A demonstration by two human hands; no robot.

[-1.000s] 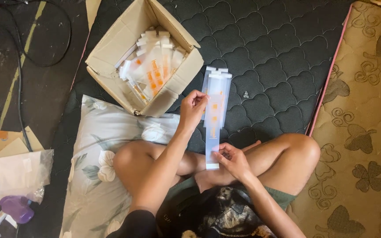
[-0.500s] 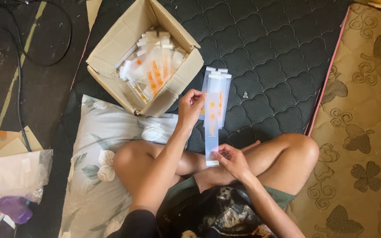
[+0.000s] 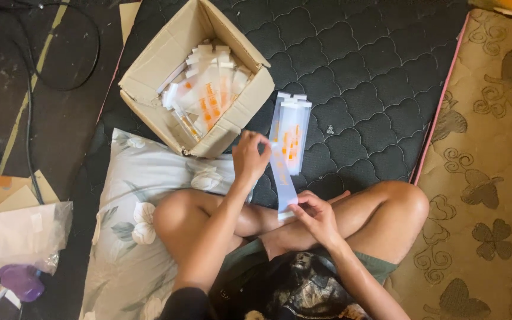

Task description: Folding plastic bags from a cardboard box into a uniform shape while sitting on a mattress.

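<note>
Hands both grip my clear packet strips (image 3: 288, 145), left hand (image 3: 250, 157) high, right hand (image 3: 315, 216) low; I'd judge sorting underway, the box (image 3: 149, 89) beyond my left hand likely next.

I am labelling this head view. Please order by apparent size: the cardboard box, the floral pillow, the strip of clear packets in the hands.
1. floral pillow, partly hidden by a leg
2. cardboard box
3. strip of clear packets; raised nearer the camera, yet plainly smallest

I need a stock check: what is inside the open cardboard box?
The cardboard box holds a loose pile of clear sachets with orange print and white ends. Whatever lies beneath that pile, and the box's floor, is covered.
</note>
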